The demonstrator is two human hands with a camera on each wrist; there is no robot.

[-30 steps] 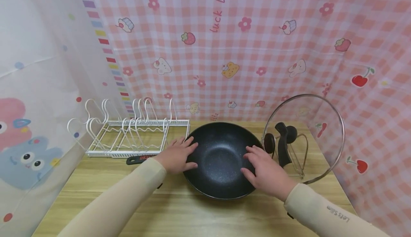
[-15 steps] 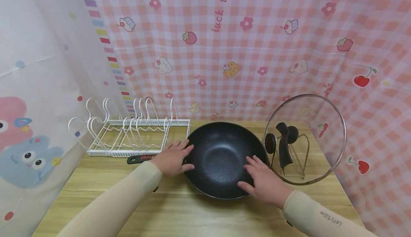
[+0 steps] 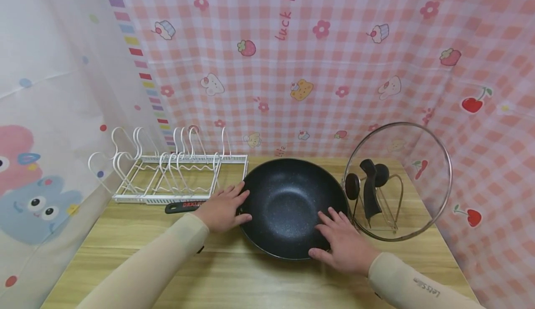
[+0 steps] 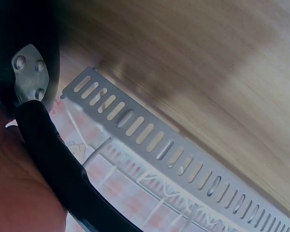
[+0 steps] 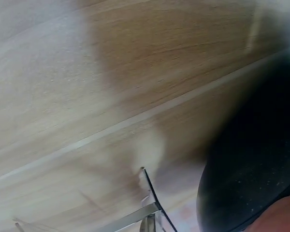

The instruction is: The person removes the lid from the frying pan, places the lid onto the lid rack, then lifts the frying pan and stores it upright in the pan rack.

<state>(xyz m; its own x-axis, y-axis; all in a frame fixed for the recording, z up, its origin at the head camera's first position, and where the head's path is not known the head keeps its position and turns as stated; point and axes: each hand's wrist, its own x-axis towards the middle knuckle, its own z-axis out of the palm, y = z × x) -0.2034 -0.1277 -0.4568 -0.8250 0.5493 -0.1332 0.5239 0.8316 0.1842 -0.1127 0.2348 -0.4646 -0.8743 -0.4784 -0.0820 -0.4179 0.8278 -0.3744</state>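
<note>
A black wok (image 3: 290, 211) with a speckled inside sits in the middle of the wooden table. Its black handle (image 3: 184, 207) points left and carries red lettering; the left wrist view shows the handle (image 4: 63, 159) riveted on by a metal plate. My left hand (image 3: 221, 209) lies at the wok's left rim where the handle joins, fingers extended over the edge. On the right rim rests my right hand (image 3: 344, 244), its fingers spread and reaching inside the wok. In the right wrist view only a bit of that hand (image 5: 280, 217) shows beside the wok's dark outer wall (image 5: 251, 164).
A white wire rack (image 3: 167, 200) with several curved hooks stands at the left behind the handle. At the right, a large glass lid (image 3: 449, 174) stands upright at a wire stand (image 3: 399, 197) near black handles and a knob (image 3: 380, 175). Patterned cloth hangs behind.
The right hand has slid a little toward the table's front along the wok's rim. My left hand has shifted slightly left. The wok stays in place.
</note>
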